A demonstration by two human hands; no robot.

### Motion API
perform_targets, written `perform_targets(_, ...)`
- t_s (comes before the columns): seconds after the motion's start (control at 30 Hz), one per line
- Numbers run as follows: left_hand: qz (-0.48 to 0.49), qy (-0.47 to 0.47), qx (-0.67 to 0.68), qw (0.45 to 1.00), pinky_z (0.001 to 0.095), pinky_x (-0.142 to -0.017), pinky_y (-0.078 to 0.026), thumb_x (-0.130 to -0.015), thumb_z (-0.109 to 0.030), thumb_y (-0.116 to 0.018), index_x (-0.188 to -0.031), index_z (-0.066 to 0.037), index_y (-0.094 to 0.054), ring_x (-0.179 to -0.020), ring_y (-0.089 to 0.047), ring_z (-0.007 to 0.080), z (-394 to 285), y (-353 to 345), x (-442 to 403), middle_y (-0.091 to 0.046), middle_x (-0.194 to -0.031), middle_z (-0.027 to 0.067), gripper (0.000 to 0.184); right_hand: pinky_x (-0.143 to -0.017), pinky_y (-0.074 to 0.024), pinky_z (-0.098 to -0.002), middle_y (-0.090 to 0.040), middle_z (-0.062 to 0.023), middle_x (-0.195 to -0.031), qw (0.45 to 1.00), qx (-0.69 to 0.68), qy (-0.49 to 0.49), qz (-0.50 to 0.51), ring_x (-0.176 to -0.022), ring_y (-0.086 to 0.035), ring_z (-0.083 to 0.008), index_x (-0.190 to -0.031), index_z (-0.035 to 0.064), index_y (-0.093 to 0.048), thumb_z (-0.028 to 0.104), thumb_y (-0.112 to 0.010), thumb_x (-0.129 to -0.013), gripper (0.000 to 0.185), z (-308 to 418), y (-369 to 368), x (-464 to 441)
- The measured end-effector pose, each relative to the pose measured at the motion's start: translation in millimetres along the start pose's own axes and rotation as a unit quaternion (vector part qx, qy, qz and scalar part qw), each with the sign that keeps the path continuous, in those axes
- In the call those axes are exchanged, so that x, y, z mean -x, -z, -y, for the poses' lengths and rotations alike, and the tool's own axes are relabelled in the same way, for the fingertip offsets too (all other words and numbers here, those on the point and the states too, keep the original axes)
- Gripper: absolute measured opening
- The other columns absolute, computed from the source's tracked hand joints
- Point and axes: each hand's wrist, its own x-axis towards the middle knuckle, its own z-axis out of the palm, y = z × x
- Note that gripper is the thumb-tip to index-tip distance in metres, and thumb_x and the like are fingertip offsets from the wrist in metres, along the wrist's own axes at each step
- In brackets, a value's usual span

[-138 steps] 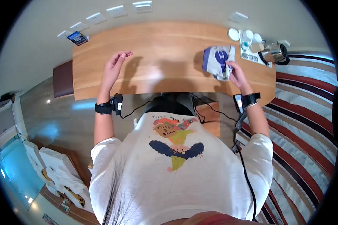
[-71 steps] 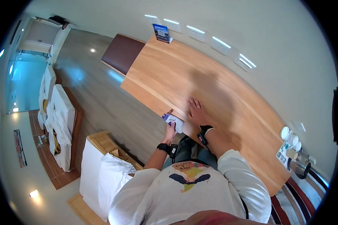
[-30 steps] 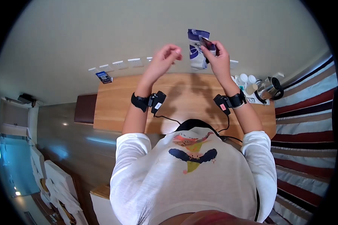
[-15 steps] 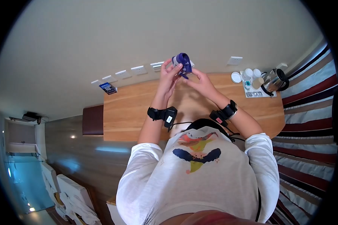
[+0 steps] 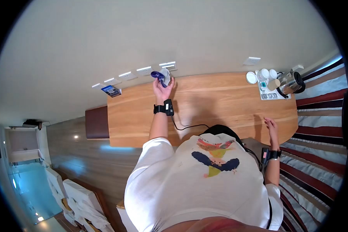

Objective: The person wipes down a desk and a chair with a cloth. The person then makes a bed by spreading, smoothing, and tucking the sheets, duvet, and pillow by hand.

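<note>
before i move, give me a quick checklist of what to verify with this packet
1. Packet in hand: ok, the left hand grips the purple-and-white packet.
2. Second hand on it: not ok, the right hand is well apart from it, by the front of the table.
3. Right hand free: ok, nothing shows in it.
4. Packet closed: cannot tell, it is bunched up and its opening does not show.
5. Kettle and white cups out of the way: ok, they stand at the table's right end, apart from both hands.
6. Left wrist cable slack enough: cannot tell, part is hidden.
</note>
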Motion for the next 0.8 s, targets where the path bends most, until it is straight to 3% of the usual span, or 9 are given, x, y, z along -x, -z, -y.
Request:
perform_targets(0.1, 0.005, 0.032, 0.064, 0.997, 0.0402, -0.08, -0.038, -0.075, -0.021, -0.047, -0.095, -0.007, -0.048, -0.091, -0.048, 0.0222, 0.7, 20.1, -24.9, -0.052, -0.095, 0.0079, 0.024, -0.068, -0.0362, -0.022, -0.056, 0.0, -0.09, 0.998, -0.028, -0.047, -0.043, -0.081, -0.051, -0.0101, -0.093, 0.0101, -0.056, 0.028, -0.045, -0.08, 0.025, -44.4, 18.3, 25.6)
perform_targets(0.17, 0.001, -0.015, 0.109, 0.994, 0.0383, -0.078, -0.04, -0.074, -0.025, -0.048, -0.098, -0.005, -0.048, -0.089, -0.049, 0.0256, 4.0, 35.2, -42.4, -0.052, -0.096, 0.011, 0.03, -0.067, -0.0368, -0.0226, -0.056, 0.0006, -0.089, 0.995, -0.048, -0.074, -0.054, -0.08, -0.051, -0.0103, -0.093, 0.01, -0.056, 0.029, -0.044, -0.081, 0.026, -73.4, 21.9, 37.4)
perform_targets(0.3, -0.008, -0.035, 0.041, 0.999, 0.0363, -0.077, -0.04, -0.077, -0.037, -0.041, -0.104, -0.01, -0.045, -0.09, -0.049, 0.0242, 17.9, 31.3, -36.6, -0.051, -0.1, 0.0087, 0.038, -0.062, -0.0376, -0.0228, -0.056, 0.0016, -0.088, 0.993, -0.025, -0.104, -0.047, -0.075, -0.053, -0.0107, -0.091, 0.0102, -0.056, 0.03, -0.042, -0.081, 0.026, -141.8, 29.7, 47.6)
perform_targets(0.43, -0.09, -0.08, -0.072, 0.99, 0.0371, -0.077, -0.039, -0.078, -0.048, -0.034, -0.107, -0.013, -0.043, -0.089, -0.049, 0.0244, 21.4, 43.9, -46.2, -0.05, -0.101, 0.0053, 0.046, -0.059, -0.0375, -0.022, -0.056, 0.0015, -0.088, 0.982, -0.022, -0.17, -0.078, -0.071, -0.053, -0.0106, -0.09, 0.0101, -0.055, 0.03, -0.041, -0.081, 0.026, -115.8, 18.5, 55.2)
perform_targets(0.57, -0.105, -0.086, -0.097, 0.986, 0.038, -0.076, -0.04, -0.073, -0.062, -0.028, -0.108, -0.014, -0.041, -0.086, -0.049, 0.0224, 11.0, 19.5, -37.6, -0.049, -0.101, 0.0038, 0.061, -0.059, -0.0376, -0.0226, -0.055, 0.0012, -0.09, 0.983, -0.02, -0.176, -0.057, -0.072, -0.052, -0.0109, -0.092, 0.0099, -0.055, 0.031, -0.041, -0.081, 0.027, -142.4, 28.2, 35.3)
perform_targets(0.63, -0.08, -0.091, -0.132, 0.984, 0.0366, -0.071, -0.043, -0.076, -0.057, -0.033, -0.106, -0.011, -0.041, -0.085, -0.049, 0.0201, 6.7, 27.6, -50.3, -0.049, -0.1, 0.0046, 0.055, -0.059, -0.0378, -0.0234, -0.055, 0.001, -0.092, 0.993, -0.011, -0.117, -0.011, -0.072, -0.052, -0.0114, -0.093, 0.0097, -0.054, 0.032, -0.041, -0.081, 0.029, -147.0, 30.0, 26.6)
perform_targets(0.7, -0.083, -0.101, -0.316, 0.94, 0.0328, -0.063, -0.046, -0.081, -0.042, -0.038, -0.102, -0.008, -0.042, -0.081, -0.05, 0.0181, 5.7, 38.8, -61.3, -0.051, -0.095, 0.0056, 0.04, -0.059, -0.0377, -0.0228, -0.054, 0.0003, -0.092, 0.991, 0.006, -0.133, -0.014, -0.073, -0.052, -0.0113, -0.094, 0.0092, -0.054, 0.033, -0.042, -0.081, 0.03, -135.5, 26.4, 29.5)
perform_targets(0.73, -0.098, -0.101, -0.252, 0.957, 0.0295, -0.06, -0.049, -0.084, -0.026, -0.04, -0.097, -0.005, -0.044, -0.076, -0.052, 0.0167, 6.1, 42.8, -63.7, -0.053, -0.089, 0.0058, 0.026, -0.058, -0.0376, -0.0222, -0.054, -0.0004, -0.092, 0.989, 0.023, -0.148, -0.017, -0.073, -0.051, -0.0112, -0.094, 0.0086, -0.054, 0.034, -0.042, -0.081, 0.031, -126.9, 23.7, 31.4)
perform_targets(0.8, -0.121, -0.093, -0.211, 0.966, 0.0298, -0.061, -0.049, -0.084, -0.023, -0.04, -0.096, -0.005, -0.045, -0.075, -0.052, 0.0174, 12.7, 45.9, -69.3, -0.053, -0.087, 0.0061, 0.022, -0.057, -0.0374, -0.0215, -0.054, -0.0004, -0.09, 0.989, 0.036, -0.143, -0.006, -0.071, -0.051, -0.0108, -0.094, 0.0084, -0.053, 0.034, -0.042, -0.08, 0.031, -135.3, 24.4, 28.4)
